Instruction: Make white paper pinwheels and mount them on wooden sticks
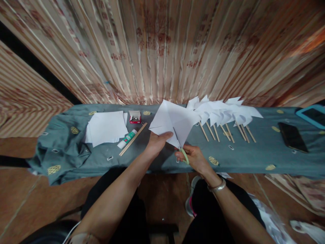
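A square sheet of white paper (175,117) is held above the table by my left hand (158,140), its thumb on top near the lower left edge. A slit shows at the sheet's left corner. My right hand (191,156) grips green-handled scissors (185,155), whose blades lie across the paper from its bottom corner toward the middle. To the right lie several white paper pinwheels (218,112) on wooden sticks, overlapping in a row. On the left are a stack of white paper (108,127), a glue stick (127,138), two loose wooden sticks (133,139) and a small red box (135,117) with metal pieces.
A green patterned cloth (68,149) covers the narrow table. A dark phone (293,137) and a blue-framed device (312,115) lie at the right end. A pleated curtain (157,51) hangs right behind the table. White scraps (270,217) are on the floor at right.
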### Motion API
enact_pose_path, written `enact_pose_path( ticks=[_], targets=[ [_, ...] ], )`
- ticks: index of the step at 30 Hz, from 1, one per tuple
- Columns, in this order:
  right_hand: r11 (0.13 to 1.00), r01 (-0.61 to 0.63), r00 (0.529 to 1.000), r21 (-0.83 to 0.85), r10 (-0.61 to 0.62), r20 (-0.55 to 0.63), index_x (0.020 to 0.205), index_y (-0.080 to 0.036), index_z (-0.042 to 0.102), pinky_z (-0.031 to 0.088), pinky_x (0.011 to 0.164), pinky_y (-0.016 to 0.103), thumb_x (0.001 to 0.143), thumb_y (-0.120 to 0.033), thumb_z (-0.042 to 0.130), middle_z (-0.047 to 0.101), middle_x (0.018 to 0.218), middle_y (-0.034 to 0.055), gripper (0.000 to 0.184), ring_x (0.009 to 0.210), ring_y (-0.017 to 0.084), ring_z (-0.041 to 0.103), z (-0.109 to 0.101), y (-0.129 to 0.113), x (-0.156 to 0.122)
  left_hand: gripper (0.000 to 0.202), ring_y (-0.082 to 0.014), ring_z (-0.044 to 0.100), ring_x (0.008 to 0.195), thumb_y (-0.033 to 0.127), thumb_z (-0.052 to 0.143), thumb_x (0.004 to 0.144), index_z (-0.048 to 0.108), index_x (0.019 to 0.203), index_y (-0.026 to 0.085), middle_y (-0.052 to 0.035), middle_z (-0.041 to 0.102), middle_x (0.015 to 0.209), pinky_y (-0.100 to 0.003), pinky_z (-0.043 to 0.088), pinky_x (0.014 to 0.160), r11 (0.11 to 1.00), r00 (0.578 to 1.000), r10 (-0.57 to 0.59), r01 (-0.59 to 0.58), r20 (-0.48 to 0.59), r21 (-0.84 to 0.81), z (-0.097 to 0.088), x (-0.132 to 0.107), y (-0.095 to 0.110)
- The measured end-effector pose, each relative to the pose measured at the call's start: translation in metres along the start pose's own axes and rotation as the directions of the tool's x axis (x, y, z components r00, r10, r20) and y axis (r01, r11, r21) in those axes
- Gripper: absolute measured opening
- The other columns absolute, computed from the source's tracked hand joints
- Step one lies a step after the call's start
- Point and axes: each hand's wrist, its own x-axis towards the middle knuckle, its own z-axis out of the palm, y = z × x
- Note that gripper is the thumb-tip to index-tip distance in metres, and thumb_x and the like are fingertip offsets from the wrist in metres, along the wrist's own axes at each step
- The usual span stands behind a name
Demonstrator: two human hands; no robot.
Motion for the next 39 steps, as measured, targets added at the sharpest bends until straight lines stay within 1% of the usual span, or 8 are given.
enact_pose_path(
  ticks=[8, 17, 19, 22, 25, 27, 34, 39],
  targets=[
    [0.995, -0.033, 0.997, -0.094, 0.04, 0.069, 0.094, -0.016, 0.072, 0.043, 0.057, 0.025, 0.065, -0.055, 0.08, 0.065, 0.068, 0.0, 0.05, 0.061, 0.013, 0.056, -0.006, 0.003, -0.004, 0.039, -0.021, 0.067, 0.078, 0.017, 0.076, 0.053, 0.067, 0.091, 0.018, -0.0031, 0.073, 0.08, -0.033, 0.053, 0.078, 0.998, 0.998, 0.059, -0.058, -0.017, 0.016, -0.004, 0.006, 0.002],
    [0.98, -0.187, 0.962, -0.073, 0.198, 0.188, 0.084, -0.015, 0.07, 0.04, 0.052, 0.021, 0.056, -0.055, 0.086, 0.06, 0.065, -0.0029, 0.052, 0.058, 0.009, 0.054, -0.035, -0.006, -0.024, 0.027, -0.0263, 0.067, 0.094, 0.014, 0.069, 0.058, 0.068, 0.085, 0.02, -0.0063, 0.074, 0.093, -0.037, 0.051, 0.089, 0.965, 0.984, 0.164, -0.144, -0.073, 0.22, -0.024, 0.022, 0.01],
    [0.978, -0.203, 0.969, -0.053, 0.208, 0.131, 0.083, -0.015, 0.071, 0.041, 0.052, 0.021, 0.055, -0.056, 0.085, 0.062, 0.063, -0.0026, 0.052, 0.057, 0.01, 0.056, -0.045, -0.006, -0.024, 0.02, -0.0273, 0.067, 0.094, 0.013, 0.069, 0.059, 0.068, 0.077, 0.021, -0.0065, 0.073, 0.089, -0.036, 0.051, 0.088, 0.947, 0.984, 0.164, -0.14, -0.062, 0.291, -0.026, 0.023, 0.012],
    [0.991, -0.136, 0.988, -0.006, 0.135, -0.079, 0.084, -0.017, 0.071, 0.043, 0.052, 0.023, 0.051, -0.058, 0.086, 0.066, 0.062, -0.0005, 0.054, 0.056, 0.012, 0.059, -0.056, -0.008, -0.02, 0.016, -0.0276, 0.066, 0.094, 0.013, 0.069, 0.059, 0.068, 0.072, 0.022, -0.0052, 0.073, 0.083, -0.034, 0.05, 0.089, 0.919, 0.985, 0.174, -0.161, -0.004, 0.36, -0.027, 0.021, 0.012],
    [0.998, 0.026, 0.947, 0.065, -0.004, -0.322, 0.086, -0.019, 0.071, 0.045, 0.053, 0.025, 0.052, -0.061, 0.084, 0.07, 0.065, 0.0015, 0.055, 0.055, 0.012, 0.059, -0.059, -0.013, -0.013, 0.015, -0.0268, 0.066, 0.087, 0.014, 0.068, 0.06, 0.071, 0.072, 0.022, -0.003, 0.071, 0.074, -0.033, 0.05, 0.087, 0.877, 0.981, 0.168, -0.193, 0.096, 0.441, -0.025, 0.018, 0.008],
    [0.987, 0.109, 0.916, 0.118, -0.054, -0.398, 0.086, -0.02, 0.071, 0.044, 0.052, 0.025, 0.053, -0.064, 0.082, 0.071, 0.067, 0.0024, 0.056, 0.055, 0.012, 0.058, -0.059, -0.017, -0.008, 0.011, -0.026, 0.066, 0.08, 0.016, 0.067, 0.062, 0.072, 0.069, 0.022, -0.0016, 0.069, 0.066, -0.031, 0.05, 0.082, 0.834, 0.974, 0.127, -0.207, 0.187, 0.511, -0.023, 0.015, 0.005],
    [0.974, 0.167, 0.907, 0.155, -0.09, -0.411, 0.082, -0.021, 0.072, 0.04, 0.053, 0.025, 0.05, -0.051, 0.087, 0.062, 0.06, -0.0044, 0.046, 0.054, 0.011, 0.051, -0.045, -0.021, 0.004, 0.022, -0.0255, 0.063, 0.076, 0.007, 0.069, 0.053, 0.074, 0.065, 0.024, -0.002, 0.068, 0.068, -0.03, 0.048, 0.081, 0.76, 0.933, 0.102, -0.298, 0.346, 0.578, -0.012, 0.011, -0.004],
    [0.982, 0.123, 0.926, 0.14, -0.062, -0.373, 0.062, -0.02, 0.063, 0.038, 0.054, 0.025, 0.048, -0.045, 0.088, 0.055, 0.052, -0.0062, 0.037, 0.053, 0.011, 0.047, -0.038, -0.019, 0.009, 0.026, -0.0263, 0.066, 0.081, 0.008, 0.07, 0.054, 0.078, 0.075, 0.022, -0.0015, 0.073, 0.075, -0.03, 0.048, 0.078, 0.823, 0.924, 0.011, -0.225, 0.382, 0.521, -0.01, 0.011, -0.002]
  ],
)
